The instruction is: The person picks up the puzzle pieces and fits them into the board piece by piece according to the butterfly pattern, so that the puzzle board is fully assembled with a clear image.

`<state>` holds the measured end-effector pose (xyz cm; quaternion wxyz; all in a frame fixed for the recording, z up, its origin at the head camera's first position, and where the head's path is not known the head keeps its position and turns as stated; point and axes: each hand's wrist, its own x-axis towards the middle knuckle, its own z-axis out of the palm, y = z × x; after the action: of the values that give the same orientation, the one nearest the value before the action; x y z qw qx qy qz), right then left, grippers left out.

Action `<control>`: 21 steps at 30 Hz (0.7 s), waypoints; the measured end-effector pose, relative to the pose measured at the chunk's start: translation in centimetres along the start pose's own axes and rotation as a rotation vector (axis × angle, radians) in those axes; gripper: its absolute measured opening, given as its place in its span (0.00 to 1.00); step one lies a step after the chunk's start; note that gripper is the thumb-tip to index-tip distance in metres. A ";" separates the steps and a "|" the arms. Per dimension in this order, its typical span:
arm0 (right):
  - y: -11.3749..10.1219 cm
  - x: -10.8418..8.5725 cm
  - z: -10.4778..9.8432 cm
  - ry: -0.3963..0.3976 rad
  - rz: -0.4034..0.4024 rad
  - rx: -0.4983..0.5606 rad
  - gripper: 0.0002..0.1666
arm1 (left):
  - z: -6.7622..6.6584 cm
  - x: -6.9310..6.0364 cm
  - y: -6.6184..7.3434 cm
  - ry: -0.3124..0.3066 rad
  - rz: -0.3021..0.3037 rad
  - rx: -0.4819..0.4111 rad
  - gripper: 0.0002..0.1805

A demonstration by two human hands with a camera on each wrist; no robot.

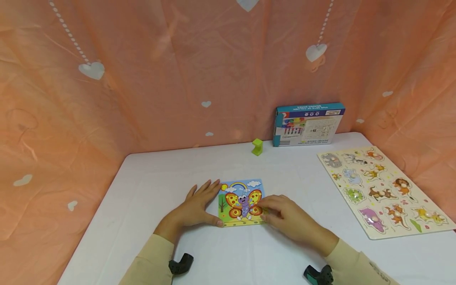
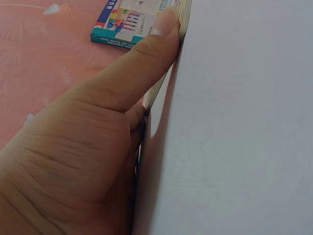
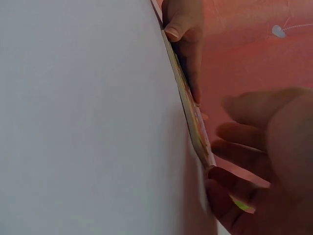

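Note:
A small butterfly picture board (image 1: 243, 211) lies flat on the white table. My left hand (image 1: 199, 208) is at its left side in the head view, fingers spread, with the thumb touching the lower left corner. In the left wrist view that thumb (image 2: 142, 58) rests along the board's edge. The right hand (image 1: 290, 217) is at the board's right edge, its fingers bent over that side. In the right wrist view the lower fingertips (image 3: 212, 171) touch the edge of the board (image 3: 188, 105), while the blurred thumb stands apart from it.
A large wooden animal puzzle (image 1: 386, 198) lies on the right of the table. At the back stands a beaded-boxes carton (image 1: 308, 124), with a lime-green block (image 1: 257, 147) to its left. An orange curtain (image 1: 178, 79) hangs behind the table (image 1: 149, 186).

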<state>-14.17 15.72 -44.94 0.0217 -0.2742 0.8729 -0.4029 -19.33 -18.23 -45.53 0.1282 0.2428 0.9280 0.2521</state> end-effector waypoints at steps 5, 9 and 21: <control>-0.2 -0.4 -0.2 -0.091 -0.088 -0.191 0.22 | 0.0 0.1 0.0 -0.002 0.012 0.002 0.71; -0.2 -0.4 -0.2 -0.095 -0.103 -0.232 0.22 | 0.0 0.2 0.0 -0.002 0.018 0.006 0.71; -0.1 -0.3 -0.3 -0.097 -0.053 -0.238 0.26 | 0.1 0.2 -0.1 0.001 0.002 -0.003 0.71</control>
<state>-13.96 15.98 -44.68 0.0206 -0.3168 0.9050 -0.2833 -19.48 -18.16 -45.67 0.1278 0.2431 0.9274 0.2538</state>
